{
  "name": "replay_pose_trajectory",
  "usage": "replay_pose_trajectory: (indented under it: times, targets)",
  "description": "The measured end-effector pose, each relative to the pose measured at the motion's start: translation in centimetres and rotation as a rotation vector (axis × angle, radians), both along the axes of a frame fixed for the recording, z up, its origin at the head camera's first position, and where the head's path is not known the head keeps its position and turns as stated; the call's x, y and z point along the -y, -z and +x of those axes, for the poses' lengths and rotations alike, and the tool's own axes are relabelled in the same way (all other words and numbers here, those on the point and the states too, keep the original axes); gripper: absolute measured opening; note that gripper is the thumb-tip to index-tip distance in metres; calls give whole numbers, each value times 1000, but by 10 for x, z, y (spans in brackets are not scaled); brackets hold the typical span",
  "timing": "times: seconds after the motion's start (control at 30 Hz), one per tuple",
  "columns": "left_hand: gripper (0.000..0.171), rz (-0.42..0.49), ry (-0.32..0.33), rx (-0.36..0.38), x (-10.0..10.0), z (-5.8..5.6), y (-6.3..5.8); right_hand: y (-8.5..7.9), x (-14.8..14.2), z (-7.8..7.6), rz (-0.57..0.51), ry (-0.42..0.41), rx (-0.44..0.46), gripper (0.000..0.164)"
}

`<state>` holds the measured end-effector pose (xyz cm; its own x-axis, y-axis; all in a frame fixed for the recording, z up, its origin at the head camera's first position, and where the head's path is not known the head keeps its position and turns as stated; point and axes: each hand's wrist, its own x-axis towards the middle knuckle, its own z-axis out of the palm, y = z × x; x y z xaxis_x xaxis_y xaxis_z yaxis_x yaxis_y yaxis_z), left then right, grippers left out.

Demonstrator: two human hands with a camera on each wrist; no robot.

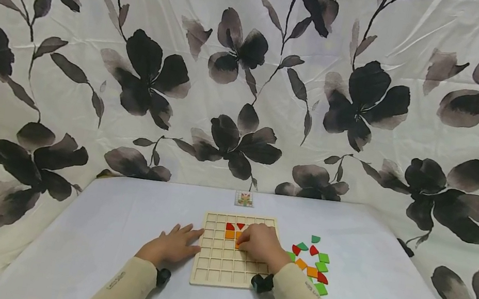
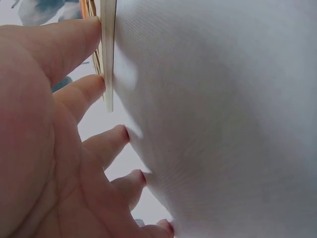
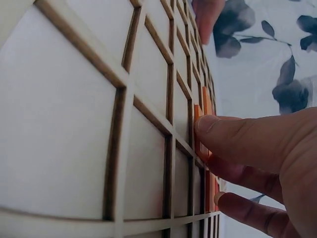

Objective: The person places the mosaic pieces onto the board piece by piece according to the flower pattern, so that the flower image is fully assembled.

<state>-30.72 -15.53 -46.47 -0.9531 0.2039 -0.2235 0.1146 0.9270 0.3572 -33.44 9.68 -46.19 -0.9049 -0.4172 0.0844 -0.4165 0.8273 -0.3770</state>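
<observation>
A pale wooden grid board [image 1: 207,271] lies on the white table. My left hand [image 1: 173,244] is spread at its left edge; in the left wrist view the thumb and a finger touch the board's side [image 2: 108,54]. My right hand [image 1: 263,245] is over the board's middle, its thumb and fingers pinching an orange tile [image 3: 197,111] at a grid cell. Beside it in the grid lie an orange square tile [image 1: 229,234], a red quarter-round tile [image 1: 230,227] and a red triangular tile [image 1: 240,226]. The right hand hides the cells beneath it.
Right of the board lie several loose green, red and orange tiles [image 1: 311,272], partly behind the right wrist. A small card with a coloured pattern [image 1: 244,199] is at the table's far edge. A flower-printed cloth [image 1: 244,92] hangs behind.
</observation>
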Motion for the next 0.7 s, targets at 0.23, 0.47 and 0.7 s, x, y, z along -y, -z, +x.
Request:
replay_pose_trajectory:
  times: [0.23, 0.47, 0.7]
  targets:
    - [58, 5, -10, 1, 1, -4, 4, -1, -4, 1, 0, -31, -28, 4]
    - [58, 10, -13, -4, 0, -1, 4, -2, -19, 0, 17, -5, -29, 6]
    - [58, -9, -12, -16, 0, -2, 3, -10, -45, -4, 35, 87, 26, 14]
